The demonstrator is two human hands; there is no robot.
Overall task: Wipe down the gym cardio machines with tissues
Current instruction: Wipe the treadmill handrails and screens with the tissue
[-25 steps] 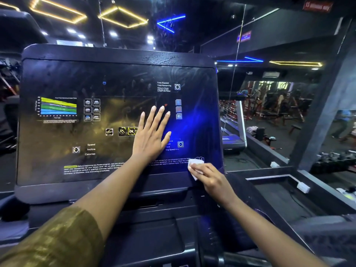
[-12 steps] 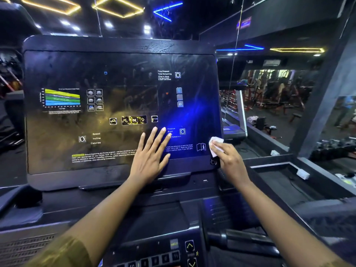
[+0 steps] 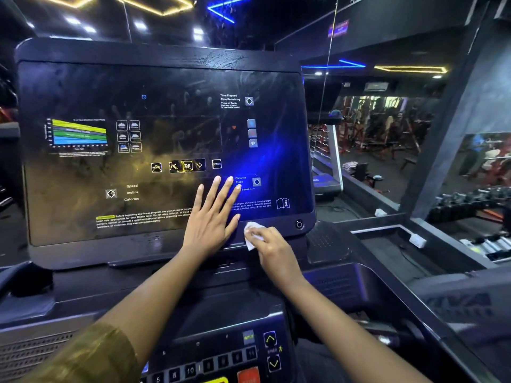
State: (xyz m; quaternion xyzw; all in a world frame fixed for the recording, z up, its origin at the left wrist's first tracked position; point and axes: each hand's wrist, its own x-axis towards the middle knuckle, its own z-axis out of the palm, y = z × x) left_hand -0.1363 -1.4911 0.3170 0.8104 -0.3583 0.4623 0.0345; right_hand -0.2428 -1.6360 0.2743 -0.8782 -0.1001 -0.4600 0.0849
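the left hand (image 3: 211, 222) lies flat with fingers spread on the lower part of the treadmill console screen (image 3: 154, 145), near the printed warning text. the right hand (image 3: 272, 251) has its fingers curled round a crumpled white tissue (image 3: 251, 234) and presses it on the lower bezel of the screen, just beside the left hand's thumb. a keypad (image 3: 221, 360) sits below, near the bottom edge.

left hand (image 3: 210, 219) flat on console (image 3: 110, 78), tissue (image 3: 253, 234) just right of it.

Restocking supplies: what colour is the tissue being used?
White tissue, in the right hand; head view shows it best.
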